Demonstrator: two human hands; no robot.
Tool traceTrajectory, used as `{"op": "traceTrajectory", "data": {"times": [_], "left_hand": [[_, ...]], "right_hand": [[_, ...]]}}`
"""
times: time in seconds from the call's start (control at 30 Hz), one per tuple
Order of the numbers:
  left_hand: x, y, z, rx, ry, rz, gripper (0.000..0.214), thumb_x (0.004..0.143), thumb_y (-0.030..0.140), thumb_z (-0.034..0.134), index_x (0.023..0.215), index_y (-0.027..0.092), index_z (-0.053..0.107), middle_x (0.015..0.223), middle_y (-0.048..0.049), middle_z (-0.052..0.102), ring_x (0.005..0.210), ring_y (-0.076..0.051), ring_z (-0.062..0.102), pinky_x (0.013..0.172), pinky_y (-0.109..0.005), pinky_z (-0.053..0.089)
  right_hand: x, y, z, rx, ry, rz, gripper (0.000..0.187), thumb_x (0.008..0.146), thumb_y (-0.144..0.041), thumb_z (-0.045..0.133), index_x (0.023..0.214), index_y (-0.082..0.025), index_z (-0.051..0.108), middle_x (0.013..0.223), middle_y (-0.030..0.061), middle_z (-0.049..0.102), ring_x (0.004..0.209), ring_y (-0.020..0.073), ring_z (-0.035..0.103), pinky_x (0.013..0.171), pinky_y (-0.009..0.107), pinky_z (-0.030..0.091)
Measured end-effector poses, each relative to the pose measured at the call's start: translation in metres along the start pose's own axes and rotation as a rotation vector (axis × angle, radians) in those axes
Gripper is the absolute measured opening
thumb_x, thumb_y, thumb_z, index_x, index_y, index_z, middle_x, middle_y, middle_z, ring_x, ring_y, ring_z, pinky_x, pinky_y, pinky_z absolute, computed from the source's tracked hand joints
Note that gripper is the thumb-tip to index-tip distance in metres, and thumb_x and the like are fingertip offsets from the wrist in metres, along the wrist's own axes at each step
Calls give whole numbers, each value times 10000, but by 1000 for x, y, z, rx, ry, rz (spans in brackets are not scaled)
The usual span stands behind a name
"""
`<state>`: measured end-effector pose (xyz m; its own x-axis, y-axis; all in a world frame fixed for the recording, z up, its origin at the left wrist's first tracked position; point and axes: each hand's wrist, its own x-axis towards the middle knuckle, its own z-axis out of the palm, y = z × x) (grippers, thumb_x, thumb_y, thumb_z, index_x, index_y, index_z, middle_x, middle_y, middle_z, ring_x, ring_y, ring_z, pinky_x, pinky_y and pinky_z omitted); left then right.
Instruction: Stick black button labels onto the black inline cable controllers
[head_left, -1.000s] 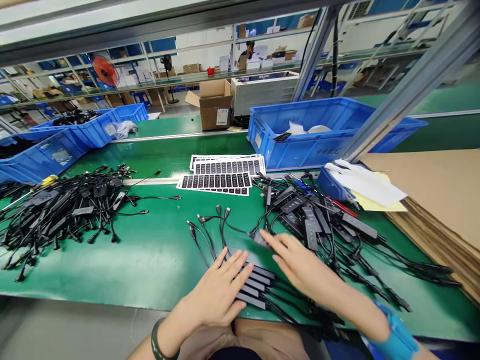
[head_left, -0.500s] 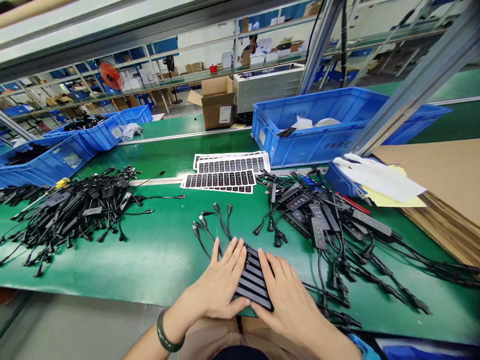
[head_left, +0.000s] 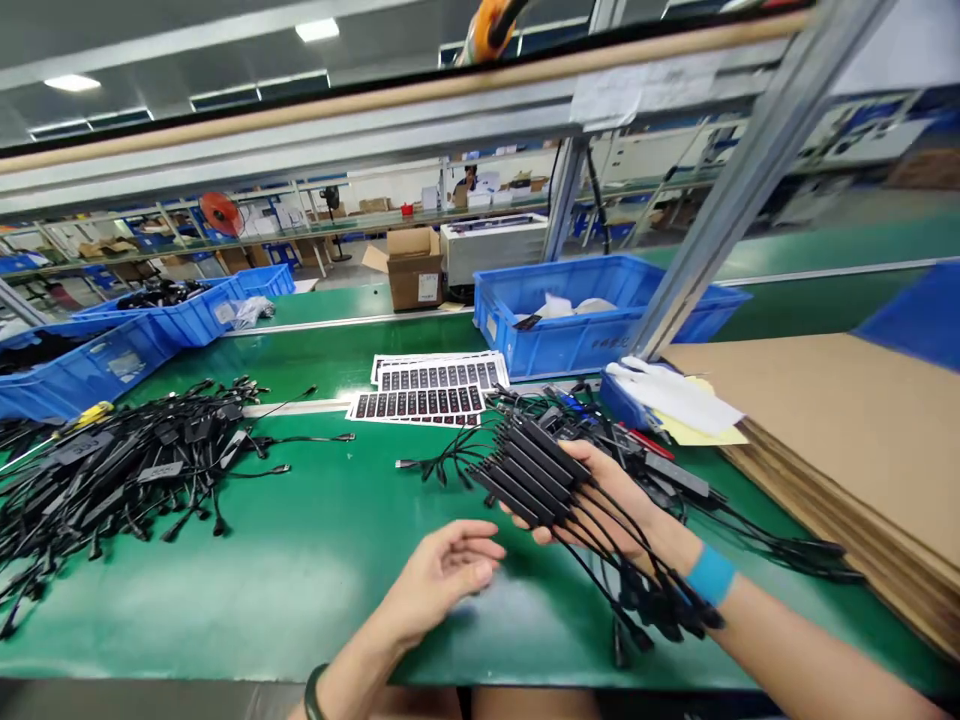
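My right hand [head_left: 600,490] is wrapped from below and behind round a row of several black cable controllers [head_left: 529,470], lifted over the bench. Their cables hang over my wrist toward the front edge, and thinner leads with plugs stick out at the far left end. My left hand [head_left: 446,575] hovers just left of the bundle with its fingers loosely curved and apart, holding nothing. Beyond the bundle lie white sheets of black labels [head_left: 420,403]. Part of the right-hand pile of controllers [head_left: 667,465] is hidden behind the bundle and my right hand.
A big heap of black cabled controllers [head_left: 142,465] covers the bench's left side. Blue bins stand at the back left [head_left: 120,355] and back right [head_left: 555,335]. Cardboard sheets [head_left: 832,400] are stacked at right, near a white glove [head_left: 679,392]. A metal post [head_left: 750,190] slants upward.
The row of controllers has come up off the bench and moved right, now in my right hand alone. My left hand has let go and sits apart. The head view has tilted upward.
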<state>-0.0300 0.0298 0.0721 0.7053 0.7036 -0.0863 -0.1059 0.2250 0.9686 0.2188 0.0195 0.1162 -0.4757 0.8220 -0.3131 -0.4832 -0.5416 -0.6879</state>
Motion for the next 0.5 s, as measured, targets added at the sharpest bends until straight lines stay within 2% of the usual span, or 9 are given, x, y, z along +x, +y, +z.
{"op": "traceTrajectory", "data": {"times": [0.03, 0.07, 0.13, 0.2, 0.27, 0.33, 0.43, 0.47, 0.5], "left_hand": [[13, 4, 6, -193, -109, -97, 569, 735, 504, 756, 1184, 183, 619, 1144, -139, 658, 1038, -249, 621, 921, -393, 450], [27, 8, 12, -368, -183, -133, 680, 696, 577, 757, 1221, 175, 600, 1209, -151, 636, 1107, -267, 599, 966, -407, 433], [55, 19, 24, -615, -246, -88, 757, 689, 702, 675, 1214, 161, 605, 1281, -153, 603, 1216, -282, 539, 1038, -416, 391], [81, 29, 37, -734, -274, -35, 780, 717, 764, 579, 1198, 152, 617, 1305, -145, 596, 1282, -278, 488, 1085, -410, 356], [104, 36, 56, -780, -323, -47, 770, 733, 777, 545, 1184, 158, 632, 1263, -127, 635, 1296, -268, 483, 1110, -413, 340], [123, 39, 82, -808, -375, -129, 628, 771, 702, 590, 1124, 188, 661, 1079, -80, 719, 1210, -246, 564, 1105, -450, 360], [144, 40, 138, -760, -389, -296, 136, 864, 335, 664, 909, 207, 679, 767, 19, 721, 966, -173, 679, 1029, -470, 452], [149, 40, 160, -707, -390, -333, 38, 870, 226, 651, 848, 198, 665, 738, 31, 711, 914, -157, 689, 986, -456, 490], [152, 39, 184, -638, -403, -357, 66, 868, 154, 634, 813, 187, 651, 758, 27, 713, 896, -153, 693, 940, -439, 522]], "right_hand": [[-5, -4, 0, 37, -19, -17, 603, 859, -537, 380, 1155, -82, 644, 1001, 177, 717, 831, 230, 669, 671, 317, 509], [-12, -6, 0, 49, -26, -37, 592, 854, -533, 392, 1140, -83, 650, 987, 174, 720, 816, 224, 669, 660, 310, 507], [-34, -3, 2, 24, -4, -85, 580, 841, -532, 426, 1119, -78, 659, 968, 179, 720, 811, 222, 663, 627, 292, 495], [-66, 5, 4, -60, 88, -173, 563, 809, -524, 481, 1090, -77, 676, 932, 168, 719, 791, 211, 648, 590, 269, 473], [-107, 15, 8, -251, 239, -285, 546, 760, -494, 555, 1105, -92, 690, 912, 129, 715, 772, 199, 630, 598, 266, 468], [-154, 24, 15, -552, 393, -376, 590, 724, -450, 619, 1215, -127, 662, 1017, 95, 705, 868, 216, 623, 728, 306, 488], [-232, 38, 25, -1023, 646, -400, 718, 768, -445, 619, 1427, -191, 490, 1297, 83, 590, 1142, 273, 532, 997, 402, 385], [-258, 45, 26, -1155, 759, -383, 744, 788, -451, 604, 1467, -198, 432, 1333, 89, 553, 1175, 280, 506, 1032, 421, 351], [-284, 53, 26, -1272, 885, -350, 769, 798, -447, 596, 1493, -196, 384, 1341, 101, 529, 1182, 283, 494, 1045, 436, 337]]}}
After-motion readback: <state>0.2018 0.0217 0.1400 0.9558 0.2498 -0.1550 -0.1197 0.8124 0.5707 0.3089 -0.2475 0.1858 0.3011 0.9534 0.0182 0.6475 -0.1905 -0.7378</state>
